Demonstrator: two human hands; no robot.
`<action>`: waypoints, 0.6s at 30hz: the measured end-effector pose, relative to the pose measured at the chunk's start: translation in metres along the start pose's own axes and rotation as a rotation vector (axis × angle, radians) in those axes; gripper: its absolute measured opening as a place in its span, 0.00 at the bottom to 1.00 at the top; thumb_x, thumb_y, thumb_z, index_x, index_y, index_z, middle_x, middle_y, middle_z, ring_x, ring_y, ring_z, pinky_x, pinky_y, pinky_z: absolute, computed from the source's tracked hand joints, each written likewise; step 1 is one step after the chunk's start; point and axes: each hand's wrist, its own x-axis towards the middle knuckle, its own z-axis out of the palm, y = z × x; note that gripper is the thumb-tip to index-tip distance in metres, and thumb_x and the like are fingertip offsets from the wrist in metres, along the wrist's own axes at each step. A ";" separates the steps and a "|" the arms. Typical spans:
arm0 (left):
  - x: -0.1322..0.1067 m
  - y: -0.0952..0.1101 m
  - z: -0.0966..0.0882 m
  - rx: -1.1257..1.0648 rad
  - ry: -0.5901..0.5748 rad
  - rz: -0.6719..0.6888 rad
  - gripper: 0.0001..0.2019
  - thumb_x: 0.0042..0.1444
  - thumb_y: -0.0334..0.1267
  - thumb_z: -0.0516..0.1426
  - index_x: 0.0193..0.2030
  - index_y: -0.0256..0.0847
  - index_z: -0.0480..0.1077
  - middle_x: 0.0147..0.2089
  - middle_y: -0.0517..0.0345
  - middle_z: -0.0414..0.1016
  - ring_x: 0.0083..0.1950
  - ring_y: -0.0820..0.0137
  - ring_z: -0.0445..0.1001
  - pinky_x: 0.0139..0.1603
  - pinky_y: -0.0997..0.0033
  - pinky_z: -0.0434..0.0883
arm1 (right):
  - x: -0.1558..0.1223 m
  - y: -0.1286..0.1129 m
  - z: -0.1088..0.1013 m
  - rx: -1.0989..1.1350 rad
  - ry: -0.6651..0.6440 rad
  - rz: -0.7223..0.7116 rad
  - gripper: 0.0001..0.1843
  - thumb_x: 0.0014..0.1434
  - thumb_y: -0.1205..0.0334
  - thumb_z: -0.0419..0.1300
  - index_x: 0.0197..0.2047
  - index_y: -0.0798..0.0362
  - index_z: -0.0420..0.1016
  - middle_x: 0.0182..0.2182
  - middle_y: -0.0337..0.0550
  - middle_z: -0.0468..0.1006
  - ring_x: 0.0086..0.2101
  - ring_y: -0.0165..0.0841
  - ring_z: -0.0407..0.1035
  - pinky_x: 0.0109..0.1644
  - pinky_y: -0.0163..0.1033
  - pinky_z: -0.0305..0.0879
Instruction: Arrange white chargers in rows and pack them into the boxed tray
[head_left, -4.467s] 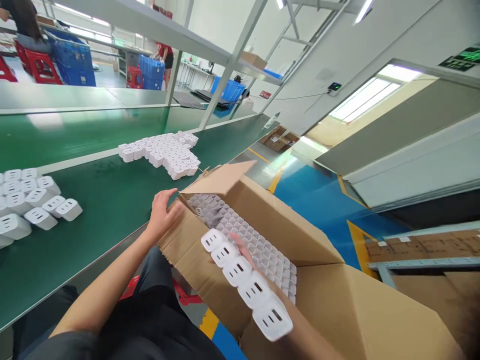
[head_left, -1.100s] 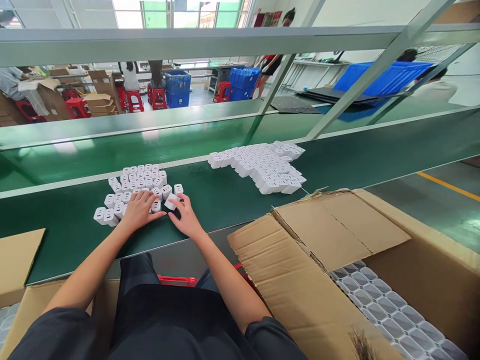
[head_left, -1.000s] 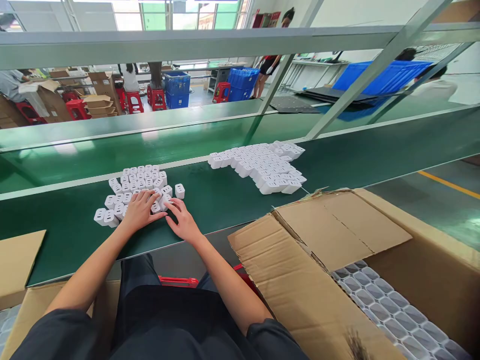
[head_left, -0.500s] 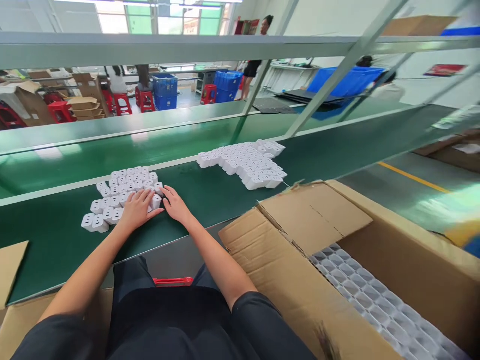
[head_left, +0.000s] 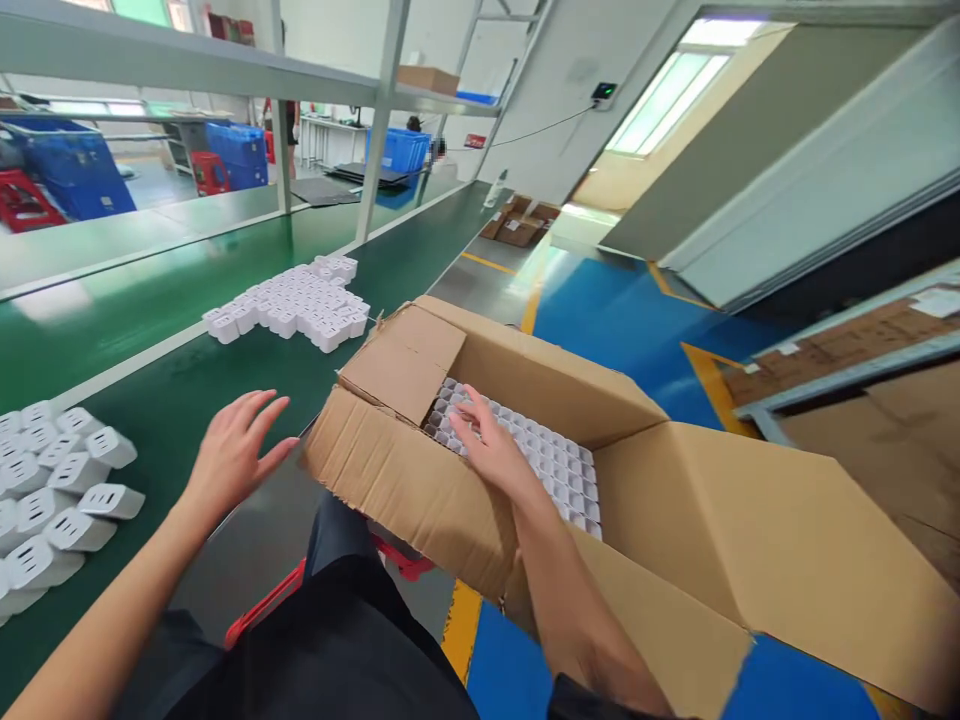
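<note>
My right hand [head_left: 487, 440] reaches inside an open cardboard box [head_left: 397, 480], over rows of white hollow pieces [head_left: 555, 455] packed side by side. Its fingers are apart, and I see nothing held in them; whether the fingertips touch the pieces I cannot tell. My left hand [head_left: 240, 450] hovers above the front edge of the green belt, empty, with fingers spread. To its left stands a group of white plug housings with slots [head_left: 60, 480]. Farther back on the green belt [head_left: 180, 400] lies a second cluster of white plug housings [head_left: 300, 300].
A metal shelf frame [head_left: 382, 130] rises behind the belt. Blue crates [head_left: 236, 155] and red stools [head_left: 210, 172] stand beyond it. The box's right flap [head_left: 810, 520] sticks out over the blue floor. More cartons [head_left: 862, 370] are stacked at the right.
My view has swung to the right. Both hands have left the near group of plug housings; the right one has moved into the box, and the left one is lifted with fingers spread.
</note>
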 end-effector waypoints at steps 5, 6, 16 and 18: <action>0.063 0.076 0.061 -0.212 -0.038 0.291 0.17 0.66 0.49 0.53 0.54 0.48 0.76 0.69 0.45 0.62 0.70 0.51 0.59 0.68 0.45 0.60 | 0.036 -0.003 -0.017 0.026 -0.409 0.052 0.42 0.66 0.43 0.53 0.75 0.48 0.40 0.58 0.53 0.73 0.55 0.42 0.71 0.65 0.54 0.60; 0.069 0.087 0.070 -0.235 -0.046 0.318 0.16 0.66 0.49 0.53 0.53 0.50 0.76 0.71 0.46 0.59 0.72 0.50 0.57 0.70 0.42 0.57 | 0.044 -0.010 -0.018 0.018 -0.423 0.029 0.42 0.66 0.44 0.53 0.75 0.48 0.39 0.55 0.52 0.76 0.53 0.41 0.72 0.64 0.54 0.61; 0.120 0.063 0.105 -0.416 0.056 -0.210 0.22 0.66 0.45 0.51 0.64 0.43 0.66 0.62 0.46 0.72 0.63 0.57 0.70 0.61 0.56 0.68 | 0.125 0.019 -0.040 0.218 -0.365 -0.283 0.31 0.67 0.57 0.50 0.71 0.41 0.49 0.57 0.47 0.74 0.52 0.36 0.73 0.55 0.51 0.71; 0.129 0.055 0.114 -0.508 0.079 -0.416 0.20 0.67 0.49 0.48 0.55 0.40 0.72 0.49 0.46 0.79 0.51 0.59 0.77 0.48 0.61 0.73 | 0.149 0.044 -0.031 -0.032 -0.317 -0.283 0.33 0.63 0.65 0.49 0.71 0.45 0.49 0.56 0.49 0.74 0.49 0.35 0.74 0.53 0.50 0.72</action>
